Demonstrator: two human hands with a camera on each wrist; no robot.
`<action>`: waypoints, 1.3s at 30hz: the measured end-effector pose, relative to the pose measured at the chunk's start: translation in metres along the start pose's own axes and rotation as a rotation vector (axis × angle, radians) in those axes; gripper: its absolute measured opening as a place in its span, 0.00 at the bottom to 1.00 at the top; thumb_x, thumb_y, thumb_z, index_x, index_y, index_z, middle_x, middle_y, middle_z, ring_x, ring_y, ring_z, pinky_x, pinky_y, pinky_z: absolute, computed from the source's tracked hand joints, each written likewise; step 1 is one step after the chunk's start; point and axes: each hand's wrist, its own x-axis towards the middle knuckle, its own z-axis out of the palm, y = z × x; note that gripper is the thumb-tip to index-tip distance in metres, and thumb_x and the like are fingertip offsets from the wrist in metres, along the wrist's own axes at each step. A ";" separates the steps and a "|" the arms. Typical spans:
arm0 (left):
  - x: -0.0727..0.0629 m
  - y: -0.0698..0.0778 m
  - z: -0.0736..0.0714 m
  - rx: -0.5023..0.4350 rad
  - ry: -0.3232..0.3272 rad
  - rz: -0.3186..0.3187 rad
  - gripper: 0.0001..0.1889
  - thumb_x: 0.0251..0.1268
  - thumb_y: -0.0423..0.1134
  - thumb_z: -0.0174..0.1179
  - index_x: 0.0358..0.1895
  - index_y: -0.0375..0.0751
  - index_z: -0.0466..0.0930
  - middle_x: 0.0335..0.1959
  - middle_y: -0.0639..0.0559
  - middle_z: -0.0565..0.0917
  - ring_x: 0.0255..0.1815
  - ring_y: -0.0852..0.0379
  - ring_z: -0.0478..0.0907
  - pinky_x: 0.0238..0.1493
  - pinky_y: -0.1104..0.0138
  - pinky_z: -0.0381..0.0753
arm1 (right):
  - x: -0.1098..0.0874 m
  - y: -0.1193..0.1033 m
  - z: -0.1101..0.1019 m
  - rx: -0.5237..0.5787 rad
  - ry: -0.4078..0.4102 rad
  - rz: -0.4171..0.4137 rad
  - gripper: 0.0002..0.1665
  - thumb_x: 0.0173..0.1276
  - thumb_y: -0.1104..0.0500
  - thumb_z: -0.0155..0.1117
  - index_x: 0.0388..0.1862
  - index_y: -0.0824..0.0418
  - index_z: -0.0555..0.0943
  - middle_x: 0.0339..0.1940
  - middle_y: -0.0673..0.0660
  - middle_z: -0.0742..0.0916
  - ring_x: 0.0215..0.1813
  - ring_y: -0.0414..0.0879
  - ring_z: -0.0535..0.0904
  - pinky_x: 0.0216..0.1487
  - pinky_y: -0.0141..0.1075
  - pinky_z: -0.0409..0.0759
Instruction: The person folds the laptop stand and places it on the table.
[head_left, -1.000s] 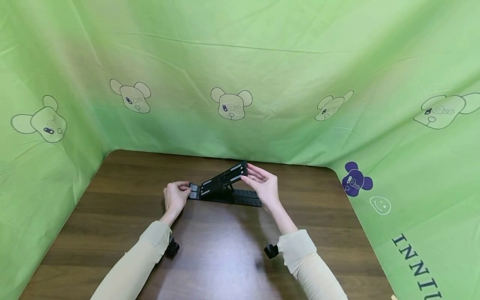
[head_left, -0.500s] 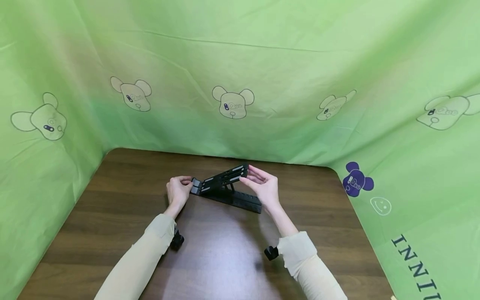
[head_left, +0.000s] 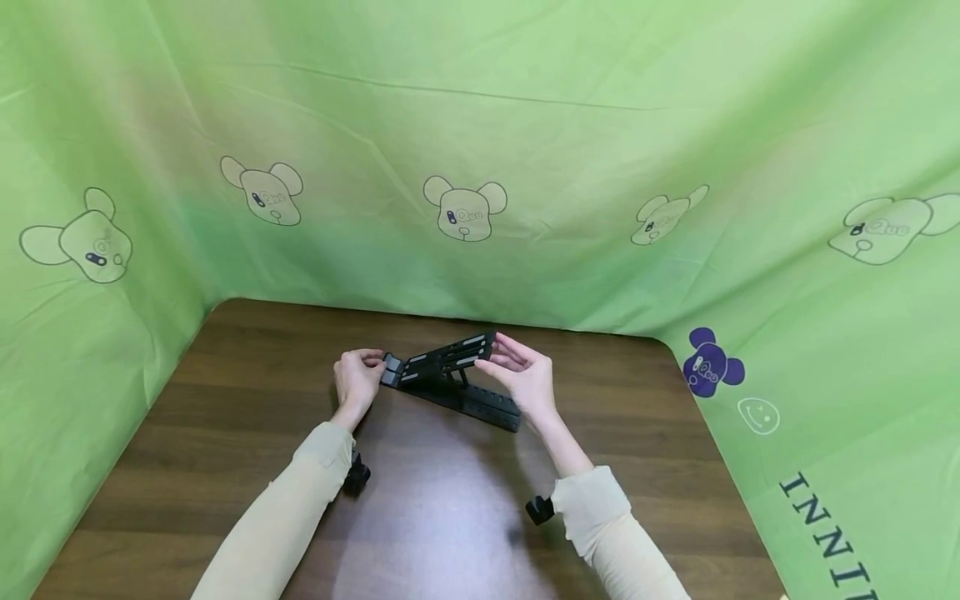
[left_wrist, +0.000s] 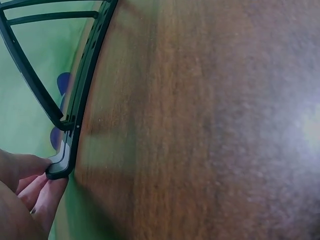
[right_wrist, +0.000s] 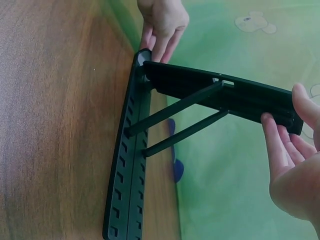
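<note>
A black folding laptop stand (head_left: pixel 489 405) is at the far middle of the table, its slotted base (right_wrist: pixel 123 170) slanting from far left to nearer right. The upper panel (right_wrist: pixel 250 100) is tilted up from the hinged left end, propped by two struts (right_wrist: pixel 175 108) set in the base. With thumb and fingers, my left hand (head_left: pixel 356 380) pinches the grey-padded end (left_wrist: pixel 61 162) of the base. My right hand (head_left: pixel 528 380) holds the raised free end of the panel between thumb and fingers. In the right wrist view both hands appear at opposite ends of the stand.
The brown wooden table (head_left: pixel 225 433) has a green cloth (head_left: pixel 480 100) hanging behind it and along both sides. Small black devices are worn at the left wrist (head_left: pixel 357 475) and right wrist (head_left: pixel 540 509).
The stand has turned: its left end moved farther away and slightly right, its right base end nearer. The raised panel's end came down a little, both hands still holding.
</note>
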 end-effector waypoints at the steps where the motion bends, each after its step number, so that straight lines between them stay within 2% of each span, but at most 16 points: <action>1: 0.001 0.000 0.000 -0.001 0.000 0.000 0.10 0.69 0.28 0.70 0.50 0.32 0.94 0.43 0.38 0.95 0.51 0.39 0.93 0.55 0.48 0.89 | 0.000 0.000 0.000 -0.002 0.004 0.002 0.37 0.63 0.74 0.81 0.72 0.67 0.84 0.55 0.58 0.96 0.42 0.29 0.92 0.51 0.24 0.89; 4: 0.003 0.000 0.002 -0.010 0.002 -0.003 0.10 0.68 0.28 0.70 0.50 0.32 0.94 0.42 0.37 0.95 0.52 0.39 0.93 0.56 0.48 0.89 | -0.001 0.001 0.000 -0.010 0.006 -0.002 0.36 0.63 0.74 0.81 0.71 0.67 0.84 0.58 0.62 0.94 0.42 0.29 0.92 0.51 0.24 0.89; 7: 0.005 -0.002 0.002 -0.009 -0.013 -0.009 0.10 0.68 0.29 0.71 0.50 0.31 0.94 0.42 0.38 0.96 0.51 0.39 0.94 0.55 0.50 0.90 | -0.002 0.001 -0.003 -0.025 -0.010 -0.008 0.36 0.64 0.73 0.80 0.72 0.69 0.83 0.56 0.62 0.95 0.43 0.29 0.92 0.51 0.24 0.89; 9: 0.006 -0.003 0.000 0.001 -0.057 0.003 0.12 0.68 0.29 0.72 0.52 0.30 0.93 0.44 0.37 0.95 0.51 0.39 0.94 0.55 0.51 0.91 | -0.003 0.002 -0.006 -0.034 -0.035 -0.016 0.35 0.66 0.73 0.79 0.73 0.70 0.82 0.56 0.63 0.95 0.44 0.29 0.91 0.52 0.24 0.89; 12: 0.006 -0.004 -0.008 0.025 -0.167 0.041 0.18 0.71 0.31 0.71 0.60 0.28 0.89 0.51 0.33 0.94 0.53 0.37 0.93 0.59 0.48 0.91 | -0.004 0.007 -0.013 -0.027 -0.077 -0.046 0.32 0.70 0.74 0.74 0.73 0.73 0.81 0.61 0.71 0.91 0.46 0.29 0.91 0.52 0.25 0.90; 15: 0.007 -0.011 -0.015 0.064 -0.255 0.137 0.24 0.74 0.33 0.70 0.69 0.29 0.83 0.58 0.30 0.91 0.55 0.36 0.92 0.60 0.48 0.90 | -0.004 0.015 -0.024 -0.033 -0.097 -0.099 0.26 0.75 0.74 0.68 0.70 0.78 0.80 0.66 0.80 0.85 0.47 0.28 0.91 0.53 0.25 0.90; 16: 0.006 -0.013 -0.017 0.090 -0.269 0.178 0.25 0.74 0.33 0.69 0.71 0.30 0.82 0.61 0.29 0.90 0.57 0.35 0.91 0.61 0.46 0.90 | -0.003 0.017 -0.027 -0.053 -0.094 -0.118 0.24 0.77 0.74 0.67 0.69 0.79 0.80 0.66 0.81 0.85 0.47 0.28 0.91 0.53 0.24 0.89; 18: 0.006 -0.029 -0.015 0.160 -0.265 0.287 0.26 0.76 0.36 0.68 0.73 0.32 0.80 0.64 0.29 0.88 0.61 0.34 0.88 0.63 0.45 0.89 | -0.003 0.024 -0.035 -0.112 -0.090 -0.149 0.21 0.78 0.73 0.66 0.67 0.80 0.81 0.66 0.81 0.84 0.52 0.30 0.92 0.56 0.21 0.88; 20: 0.003 -0.047 -0.009 0.253 -0.242 0.397 0.26 0.77 0.38 0.67 0.73 0.33 0.80 0.68 0.30 0.86 0.66 0.33 0.86 0.65 0.44 0.88 | -0.004 0.030 -0.042 -0.197 -0.082 -0.174 0.20 0.78 0.72 0.66 0.65 0.79 0.83 0.65 0.80 0.86 0.58 0.40 0.93 0.60 0.22 0.86; 21: -0.002 -0.050 -0.009 0.305 -0.245 0.437 0.26 0.78 0.39 0.67 0.75 0.33 0.79 0.70 0.29 0.84 0.69 0.31 0.83 0.68 0.39 0.85 | -0.004 0.034 -0.046 -0.254 -0.082 -0.191 0.19 0.78 0.72 0.67 0.65 0.78 0.84 0.65 0.79 0.86 0.61 0.46 0.93 0.64 0.27 0.87; 23: -0.010 -0.063 -0.003 0.382 -0.238 0.513 0.28 0.79 0.42 0.66 0.75 0.34 0.79 0.73 0.29 0.81 0.73 0.30 0.80 0.70 0.39 0.84 | -0.004 0.044 -0.053 -0.382 -0.098 -0.237 0.20 0.78 0.70 0.68 0.65 0.76 0.85 0.65 0.76 0.88 0.67 0.60 0.89 0.70 0.40 0.88; 25: -0.025 -0.055 -0.006 0.428 -0.277 0.526 0.30 0.78 0.43 0.68 0.76 0.32 0.77 0.76 0.28 0.79 0.77 0.29 0.77 0.74 0.38 0.81 | 0.002 0.067 -0.065 -0.511 -0.118 -0.321 0.22 0.79 0.63 0.70 0.67 0.71 0.86 0.67 0.71 0.89 0.71 0.66 0.85 0.75 0.50 0.85; 27: -0.040 -0.041 -0.012 0.475 -0.322 0.524 0.32 0.80 0.45 0.68 0.78 0.30 0.74 0.78 0.26 0.76 0.80 0.29 0.73 0.78 0.38 0.77 | 0.016 0.102 -0.080 -0.657 -0.153 -0.402 0.25 0.81 0.53 0.70 0.71 0.64 0.85 0.72 0.64 0.88 0.76 0.64 0.82 0.79 0.58 0.79; 31: -0.058 -0.016 -0.022 0.547 -0.412 0.483 0.37 0.82 0.49 0.65 0.81 0.26 0.68 0.82 0.25 0.70 0.86 0.30 0.65 0.87 0.41 0.67 | 0.035 0.161 -0.102 -0.888 -0.245 -0.462 0.33 0.82 0.43 0.69 0.78 0.56 0.80 0.82 0.54 0.81 0.86 0.55 0.72 0.86 0.54 0.72; 34: -0.059 -0.016 -0.021 0.561 -0.447 0.461 0.39 0.85 0.53 0.61 0.83 0.26 0.65 0.85 0.26 0.66 0.89 0.31 0.60 0.90 0.42 0.62 | 0.028 0.161 -0.099 -0.996 -0.316 -0.441 0.36 0.80 0.47 0.71 0.80 0.62 0.77 0.85 0.58 0.77 0.89 0.60 0.67 0.87 0.58 0.68; 39: -0.059 -0.017 -0.018 0.571 -0.470 0.434 0.40 0.86 0.54 0.59 0.83 0.25 0.63 0.86 0.27 0.64 0.91 0.32 0.57 0.91 0.41 0.59 | 0.015 0.149 -0.093 -1.006 -0.364 -0.455 0.39 0.79 0.47 0.72 0.79 0.67 0.76 0.85 0.65 0.76 0.88 0.67 0.66 0.87 0.63 0.65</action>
